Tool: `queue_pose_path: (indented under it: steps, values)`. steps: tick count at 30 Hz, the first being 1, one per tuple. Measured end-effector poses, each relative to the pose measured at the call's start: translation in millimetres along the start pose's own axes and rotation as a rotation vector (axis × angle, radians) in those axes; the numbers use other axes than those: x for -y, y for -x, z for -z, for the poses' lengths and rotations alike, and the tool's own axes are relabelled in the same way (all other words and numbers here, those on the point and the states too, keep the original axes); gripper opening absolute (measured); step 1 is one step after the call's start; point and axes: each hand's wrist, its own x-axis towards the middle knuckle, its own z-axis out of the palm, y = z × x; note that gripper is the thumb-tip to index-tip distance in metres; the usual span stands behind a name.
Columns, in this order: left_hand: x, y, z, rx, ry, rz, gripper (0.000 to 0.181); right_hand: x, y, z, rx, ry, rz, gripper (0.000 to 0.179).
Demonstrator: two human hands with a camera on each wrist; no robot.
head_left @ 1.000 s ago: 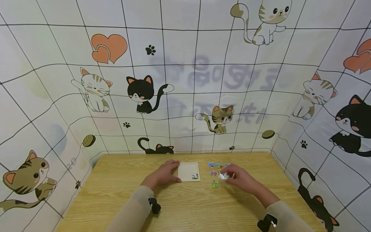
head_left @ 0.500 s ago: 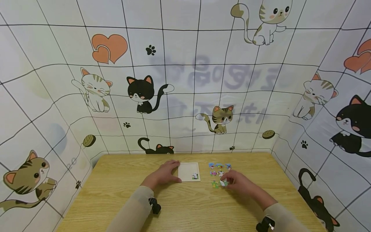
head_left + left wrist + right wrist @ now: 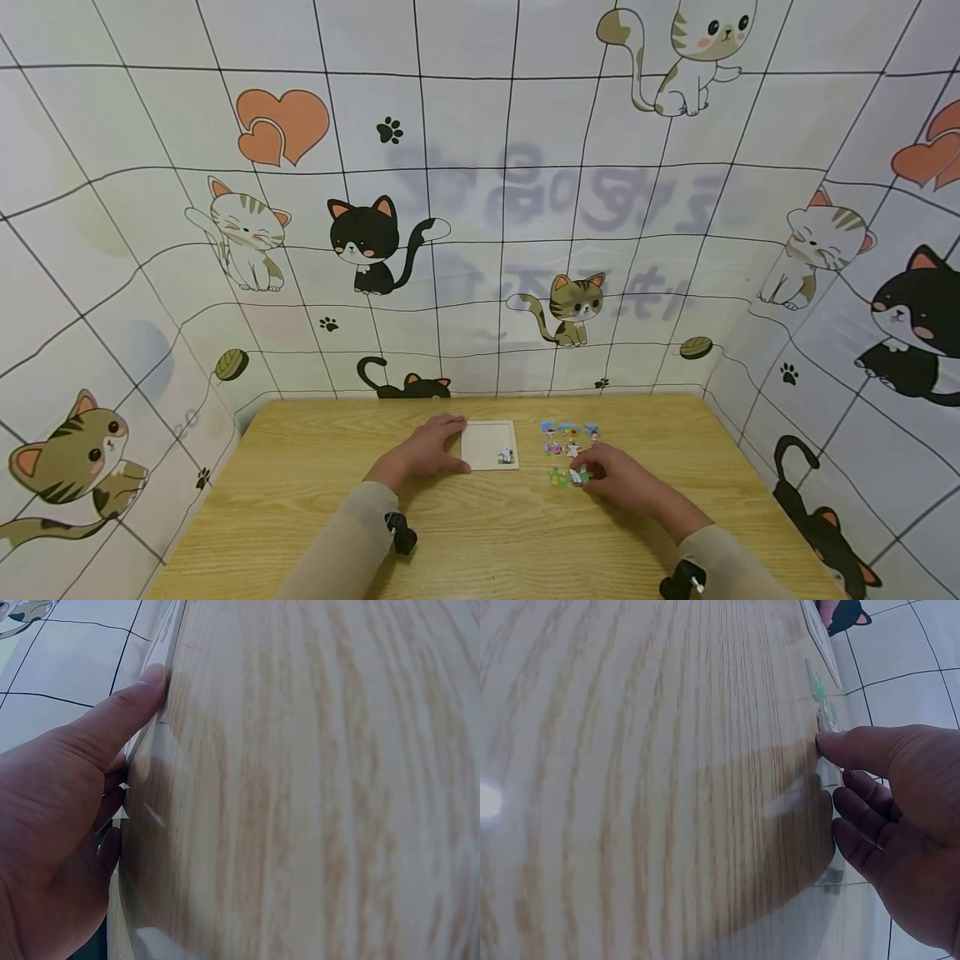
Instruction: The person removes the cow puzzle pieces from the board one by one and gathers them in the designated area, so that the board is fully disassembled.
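Observation:
A square, pale puzzle board [image 3: 483,437] lies on the table in the head view, with one fitted puzzle piece [image 3: 506,456] in its lower right corner. My left hand [image 3: 422,450] grips the board's left side, thumb at the near corner and fingers at the far one. In the left wrist view the thumb [image 3: 131,709] lies along the board's edge. My right hand [image 3: 618,477] holds a white and green puzzle piece [image 3: 577,477] low at the table, fingertips on its right side. Directly left of it lies a green and yellow piece [image 3: 557,477].
Several other colourful pieces lie in rows behind the right hand, among them a blue one [image 3: 547,427] and a pink one [image 3: 552,448]. The wooden table [image 3: 480,542] meets a cat-patterned cloth wall [image 3: 465,250] at the back and sides.
My right hand has brought the white and green piece toward me, from the middle row to beside the green and yellow piece. The left hand and the board have stayed put.

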Motion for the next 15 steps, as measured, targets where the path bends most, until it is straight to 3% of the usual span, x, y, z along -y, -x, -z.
queue_pose_path:
  steps: [15]
  values:
    - [-0.4, 0.9, 0.1, -0.003, -0.001, 0.001, 0.094, -1.5, -0.8, 5.6, 0.057, -0.01, -0.055, 0.027]
